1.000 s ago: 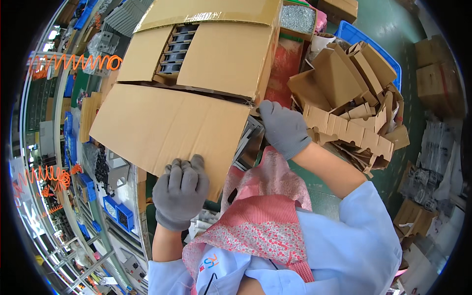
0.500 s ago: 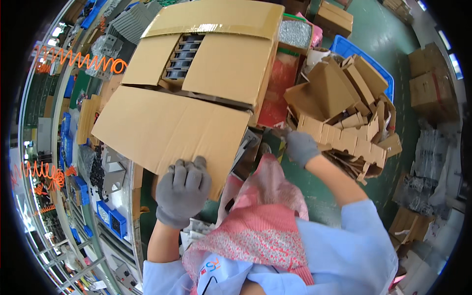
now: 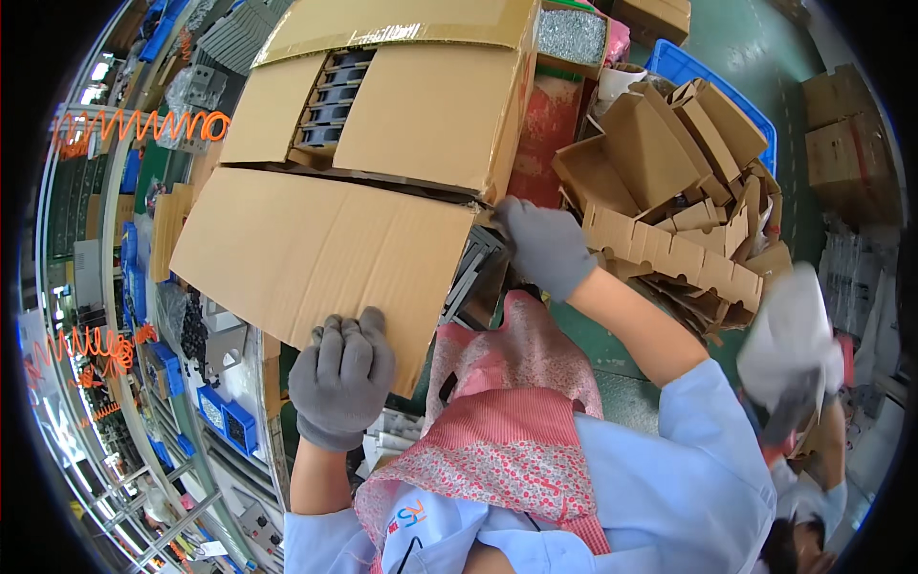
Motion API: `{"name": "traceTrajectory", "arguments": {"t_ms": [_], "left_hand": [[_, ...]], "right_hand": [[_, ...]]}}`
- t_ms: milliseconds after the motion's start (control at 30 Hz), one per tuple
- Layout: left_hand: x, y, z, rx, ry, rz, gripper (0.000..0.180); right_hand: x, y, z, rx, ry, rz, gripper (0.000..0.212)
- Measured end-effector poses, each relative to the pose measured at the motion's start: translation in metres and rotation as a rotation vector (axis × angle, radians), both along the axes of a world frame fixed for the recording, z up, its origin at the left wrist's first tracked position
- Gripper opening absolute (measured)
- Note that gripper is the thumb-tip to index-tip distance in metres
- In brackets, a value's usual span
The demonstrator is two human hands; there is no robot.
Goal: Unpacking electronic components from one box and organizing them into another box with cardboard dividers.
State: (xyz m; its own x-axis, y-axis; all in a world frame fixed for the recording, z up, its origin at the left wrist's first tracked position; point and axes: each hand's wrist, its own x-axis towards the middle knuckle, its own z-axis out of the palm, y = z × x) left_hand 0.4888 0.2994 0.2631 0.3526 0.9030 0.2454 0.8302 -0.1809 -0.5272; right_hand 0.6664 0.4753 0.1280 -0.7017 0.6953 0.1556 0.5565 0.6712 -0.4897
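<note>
A large cardboard box (image 3: 421,120) stands before me, its near flap (image 3: 316,239) folded out toward me. My left hand (image 3: 342,378), in a grey glove, lies on the flap near its front edge, fingers stretched out on the cardboard. At the box's near right corner is my right hand (image 3: 545,244), also gloved, its fingers curled closed against the corner beside the flap. What they hold, if anything, is hidden. Through a gap between the upper flaps, stacked dark parts (image 3: 337,100) show. Under the flap's right edge sit black parts (image 3: 476,273).
Torn cardboard (image 3: 669,210) is heaped on the right, partly in a blue crate (image 3: 712,86). On the left runs a rack (image 3: 120,277) with blue bins and orange coiled hoses (image 3: 143,124). Another person (image 3: 813,488) is at the lower right, near a blurred whitish object (image 3: 789,335).
My right hand has moved left and up to the box corner. My left hand has shifted slightly left on the flap. Another person and a blurred whitish object have appeared at the right.
</note>
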Motion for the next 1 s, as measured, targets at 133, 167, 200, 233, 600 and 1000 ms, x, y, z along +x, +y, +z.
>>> {"name": "traceTrajectory", "arguments": {"t_ms": [133, 167, 200, 233, 600, 1000], "left_hand": [[0.002, -0.005, 0.001, -0.025, 0.003, 0.027, 0.02], [0.002, -0.008, 0.004, -0.038, 0.011, 0.029, 0.02], [0.0, -0.005, 0.004, -0.031, 0.019, 0.03, 0.02], [-0.002, 0.0, 0.004, -0.018, 0.017, 0.022, 0.019], [-0.004, -0.011, 0.005, -0.041, 0.007, 0.015, 0.02], [-0.011, -0.018, 0.001, -0.03, -0.007, -0.015, 0.019]], "right_hand": [[-0.012, -0.004, -0.009, -0.051, -0.214, -0.057, 0.016], [0.0, -0.008, -0.029, -0.084, -0.195, -0.045, 0.016], [0.003, -0.004, -0.031, -0.098, -0.175, -0.035, 0.016], [0.003, -0.002, -0.031, -0.166, -0.319, -0.032, 0.018], [-0.001, 0.003, -0.055, -0.156, -0.213, -0.003, 0.016], [0.029, -0.005, -0.1, -0.274, -0.312, -0.02, 0.021]]}}
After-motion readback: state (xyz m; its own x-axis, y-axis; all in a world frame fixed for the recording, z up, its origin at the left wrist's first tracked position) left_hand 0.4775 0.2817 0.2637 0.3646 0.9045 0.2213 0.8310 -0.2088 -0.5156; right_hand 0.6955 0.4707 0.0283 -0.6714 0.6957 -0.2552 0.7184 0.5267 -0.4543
